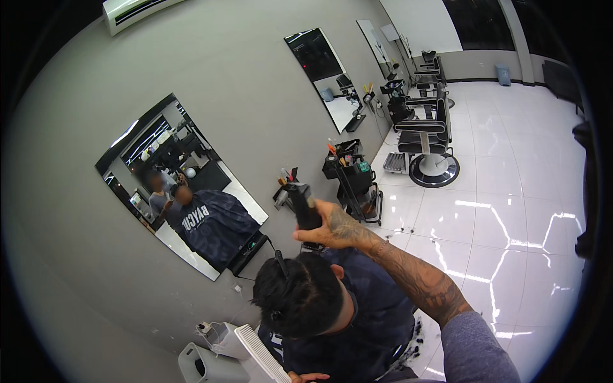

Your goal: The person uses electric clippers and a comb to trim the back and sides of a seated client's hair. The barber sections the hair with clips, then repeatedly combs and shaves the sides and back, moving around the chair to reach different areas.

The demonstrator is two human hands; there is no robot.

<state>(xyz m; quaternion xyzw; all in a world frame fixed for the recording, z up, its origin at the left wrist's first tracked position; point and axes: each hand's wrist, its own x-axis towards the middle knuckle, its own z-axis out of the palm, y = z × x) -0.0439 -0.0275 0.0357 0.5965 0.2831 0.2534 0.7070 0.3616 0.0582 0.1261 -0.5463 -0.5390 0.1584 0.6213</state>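
My right hand (pixel 330 225) is shut around a black hair clipper (pixel 302 207), held above and beyond the head of a seated person. That person's dark hair (pixel 304 294) has a black sectioning clip (pixel 281 263) near the front, and a dark patterned cape (pixel 368 330) covers the body. At the bottom edge, the fingers of my left hand (pixel 307 377) show beside the lower end of a white wide-toothed comb (pixel 261 352). Most of that hand is cut off by the frame, and the comb appears held in it. The comb lies near the person's shoulder, apart from the hair.
A wall mirror (pixel 182 186) faces the seated person. Beyond the clipper stands a black tool trolley (pixel 354 177), with empty barber chairs (pixel 427 139) farther off. A light grey bin (pixel 210 366) is at lower left. Cut hair (pixel 413 342) lies on the floor near the cape.
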